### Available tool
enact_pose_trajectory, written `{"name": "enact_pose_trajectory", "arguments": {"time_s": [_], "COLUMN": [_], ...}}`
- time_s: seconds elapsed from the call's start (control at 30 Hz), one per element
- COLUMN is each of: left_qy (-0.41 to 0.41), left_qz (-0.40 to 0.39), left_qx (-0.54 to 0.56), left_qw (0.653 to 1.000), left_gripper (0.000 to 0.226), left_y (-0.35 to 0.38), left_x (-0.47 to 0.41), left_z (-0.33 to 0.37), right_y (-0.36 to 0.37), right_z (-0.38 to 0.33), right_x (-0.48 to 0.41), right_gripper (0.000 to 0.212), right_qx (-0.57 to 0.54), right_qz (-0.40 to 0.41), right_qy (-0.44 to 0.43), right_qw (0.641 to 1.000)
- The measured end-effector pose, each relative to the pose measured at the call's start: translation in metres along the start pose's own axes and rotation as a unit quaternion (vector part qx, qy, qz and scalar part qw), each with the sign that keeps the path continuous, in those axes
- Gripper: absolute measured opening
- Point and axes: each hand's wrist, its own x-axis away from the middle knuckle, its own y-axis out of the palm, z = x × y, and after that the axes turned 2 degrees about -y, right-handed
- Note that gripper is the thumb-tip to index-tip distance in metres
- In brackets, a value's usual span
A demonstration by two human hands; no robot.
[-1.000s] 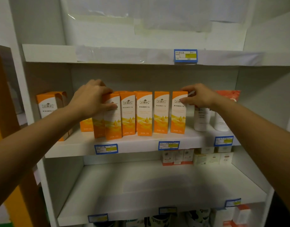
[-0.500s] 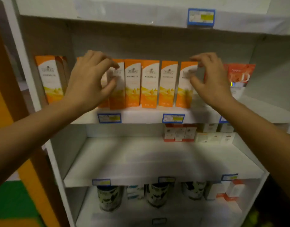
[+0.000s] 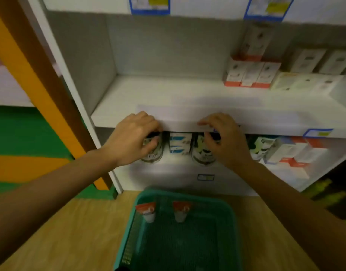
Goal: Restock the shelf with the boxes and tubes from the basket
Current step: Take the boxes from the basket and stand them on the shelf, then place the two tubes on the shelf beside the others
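Midair, both hands (image 3: 133,137) loosely curled, empty.

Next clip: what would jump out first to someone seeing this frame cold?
Two bare hands in mid-frame, the left hand and right hand, both empty, in front of the white shelf edge and the dark cans below it. Beneath them, on the wooden floor, sits a green basket with two orange-capped white tubes at its far end. Small white-and-red boxes cluster at the back right of the otherwise bare shelf.
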Motion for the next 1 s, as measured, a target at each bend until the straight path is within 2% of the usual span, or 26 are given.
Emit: {"name": "enact_pose_trajectory", "arguments": {"time_s": [0.13,0.2,0.33,0.43,0.53,0.6,0.77,0.83,0.9,1.0], "left_qy": [-0.037,-0.081,-0.171,-0.199,-0.235,-0.267,-0.323,-0.341,-0.336,-0.298], "left_qz": [-0.063,-0.107,-0.280,-0.345,-0.356,-0.359,-0.296,-0.266,-0.258,-0.254], "left_qx": [0.023,0.035,0.026,0.017,0.044,0.075,0.128,0.143,0.146,0.149], "left_qw": [0.997,0.990,0.944,0.917,0.903,0.891,0.890,0.890,0.894,0.908], "left_gripper": [0.033,0.037,0.041,0.046,0.044,0.039,0.019,0.024,0.031,0.021], "left_y": [0.069,0.101,0.156,0.187,0.212,0.225,0.243,0.242,0.239,0.228], "left_x": [0.040,0.060,0.101,0.126,0.139,0.144,0.150,0.151,0.153,0.149], "left_z": [-0.009,-0.013,-0.019,-0.021,-0.019,-0.014,-0.006,-0.006,-0.006,-0.008], "right_y": [0.058,0.084,0.123,0.148,0.166,0.175,0.188,0.190,0.189,0.177], "right_z": [0.012,0.019,0.036,0.043,0.045,0.046,0.048,0.050,0.051,0.051], "right_x": [0.052,0.076,0.116,0.138,0.148,0.152,0.166,0.169,0.169,0.167], "right_gripper": [0.024,0.026,0.030,0.033,0.043,0.042,0.023,0.023,0.023,0.022], "right_qx": [-0.030,-0.025,-0.014,0.001,0.026,0.058,0.120,0.115,0.102,0.090], "right_qz": [-0.084,-0.149,-0.305,-0.348,-0.398,-0.423,-0.389,-0.387,-0.389,-0.384], "right_qy": [0.041,0.079,0.147,0.195,0.232,0.242,0.259,0.263,0.254,0.250], "right_qw": [0.995,0.985,0.941,0.917,0.887,0.871,0.876,0.876,0.879,0.884]}}
